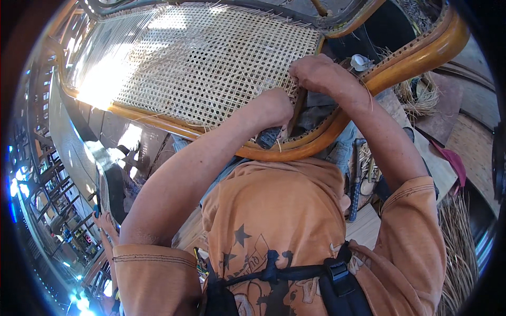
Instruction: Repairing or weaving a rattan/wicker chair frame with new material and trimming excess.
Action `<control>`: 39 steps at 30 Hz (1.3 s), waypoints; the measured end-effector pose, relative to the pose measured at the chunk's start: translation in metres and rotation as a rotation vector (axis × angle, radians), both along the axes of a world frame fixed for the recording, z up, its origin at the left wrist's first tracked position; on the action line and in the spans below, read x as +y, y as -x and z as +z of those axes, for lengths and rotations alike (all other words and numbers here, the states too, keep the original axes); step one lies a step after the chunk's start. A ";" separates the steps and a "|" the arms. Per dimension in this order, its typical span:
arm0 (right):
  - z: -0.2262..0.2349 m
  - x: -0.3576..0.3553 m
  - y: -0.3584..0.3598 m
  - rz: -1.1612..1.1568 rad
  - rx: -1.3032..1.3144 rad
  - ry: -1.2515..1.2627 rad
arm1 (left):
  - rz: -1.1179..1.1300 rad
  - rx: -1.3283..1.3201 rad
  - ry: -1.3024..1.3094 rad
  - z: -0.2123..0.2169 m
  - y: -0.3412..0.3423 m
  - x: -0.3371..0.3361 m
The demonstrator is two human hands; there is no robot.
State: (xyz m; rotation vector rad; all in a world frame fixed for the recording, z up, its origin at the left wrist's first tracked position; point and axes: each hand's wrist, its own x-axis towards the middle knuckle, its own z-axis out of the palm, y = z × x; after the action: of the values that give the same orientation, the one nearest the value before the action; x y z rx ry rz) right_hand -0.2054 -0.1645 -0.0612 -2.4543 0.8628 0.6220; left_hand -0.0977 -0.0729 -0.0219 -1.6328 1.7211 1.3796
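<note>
A woven cane panel (200,68) with an open hole pattern fills a curved wooden frame (295,151) in front of me. My left hand (275,108) is closed in a fist at the panel's right edge, by the near corner. Just beyond it to the right, my right hand (318,73) is also closed, its fingertips at the same edge of the weave. Both sets of fingertips are mostly hidden, so what they pinch cannot be made out. Loose cane ends stick out along the panel's far edge. Small holes line the frame's curved right part (416,58).
A small white cup (360,62) stands right of my right hand. Cane strands lie in a coil (421,97) and a long bundle (456,237) at the right. A dark-handled tool (356,179) lies beside my body. Another person's hand (108,226) shows far left.
</note>
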 end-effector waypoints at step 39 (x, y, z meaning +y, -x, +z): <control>0.005 0.007 -0.004 0.046 -0.022 -0.171 | -0.012 0.120 0.081 -0.037 -0.016 -0.007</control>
State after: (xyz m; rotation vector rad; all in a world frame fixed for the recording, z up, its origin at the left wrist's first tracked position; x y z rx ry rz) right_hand -0.2016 -0.1574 -0.0566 -2.3281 0.7154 0.6551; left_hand -0.0813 -0.0795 -0.0587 -1.6090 1.8735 1.4462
